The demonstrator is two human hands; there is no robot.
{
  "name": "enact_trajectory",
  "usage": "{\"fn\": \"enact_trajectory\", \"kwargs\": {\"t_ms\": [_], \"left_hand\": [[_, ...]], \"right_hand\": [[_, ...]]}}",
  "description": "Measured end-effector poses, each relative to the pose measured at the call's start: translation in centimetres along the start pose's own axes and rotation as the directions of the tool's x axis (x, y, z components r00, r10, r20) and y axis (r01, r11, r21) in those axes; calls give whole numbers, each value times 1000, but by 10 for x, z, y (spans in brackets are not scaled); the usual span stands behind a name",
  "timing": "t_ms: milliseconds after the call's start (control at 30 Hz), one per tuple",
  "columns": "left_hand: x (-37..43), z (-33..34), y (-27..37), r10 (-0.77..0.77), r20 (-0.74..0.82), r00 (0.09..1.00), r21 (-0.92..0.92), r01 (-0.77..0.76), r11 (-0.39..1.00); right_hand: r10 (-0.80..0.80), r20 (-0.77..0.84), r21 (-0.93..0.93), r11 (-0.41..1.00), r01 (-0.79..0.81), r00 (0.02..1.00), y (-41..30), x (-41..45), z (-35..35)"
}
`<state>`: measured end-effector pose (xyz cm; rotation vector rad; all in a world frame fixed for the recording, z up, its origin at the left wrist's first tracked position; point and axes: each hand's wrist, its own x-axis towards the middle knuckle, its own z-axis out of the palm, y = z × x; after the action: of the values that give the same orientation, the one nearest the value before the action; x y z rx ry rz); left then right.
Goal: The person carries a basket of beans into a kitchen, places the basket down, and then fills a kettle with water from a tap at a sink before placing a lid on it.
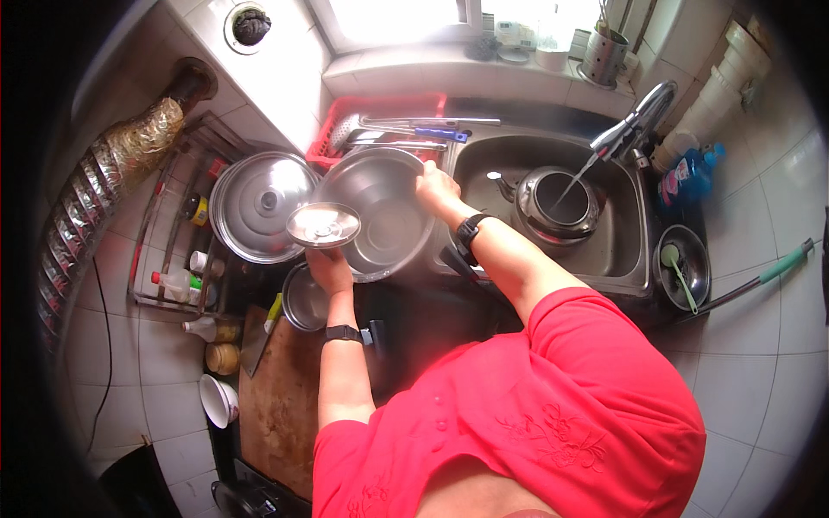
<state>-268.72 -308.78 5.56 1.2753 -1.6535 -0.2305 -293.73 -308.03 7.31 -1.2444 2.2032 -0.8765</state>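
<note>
My left hand (331, 269) grips a small round metal lid (324, 223), raised above the left side of a wide stainless steel basin (392, 223). On the basin's right rim, my right hand (438, 188) has its fingers closed. A metal kettle (557, 217) stands without a lid in the sink (479, 155), its spout pointing left. Water runs from the chrome faucet (612, 139) into the kettle's round opening. Part of the basin's left side is hidden behind the raised lid.
Left of the basin sits a large lidded pot (259, 207). A cleaver (262, 340) lies on the wooden cutting board (278, 414). Behind, a red plastic basket (388, 107) holds ladles and other utensils. A bowl with a green spoon (677, 262) stands right of the sink.
</note>
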Motion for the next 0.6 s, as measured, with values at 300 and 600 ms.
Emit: {"fn": "enact_trajectory", "kwargs": {"t_ms": [300, 600], "left_hand": [[0, -2, -3, -12, 21, 1000, 24, 11, 1000], [0, -3, -1, 19, 19, 1000, 55, -20, 998]], "right_hand": [[0, 16, -23, 1000, 0, 1000, -2, 1, 1], [5, 11, -33, 999, -5, 1000, -2, 1, 1]]}}
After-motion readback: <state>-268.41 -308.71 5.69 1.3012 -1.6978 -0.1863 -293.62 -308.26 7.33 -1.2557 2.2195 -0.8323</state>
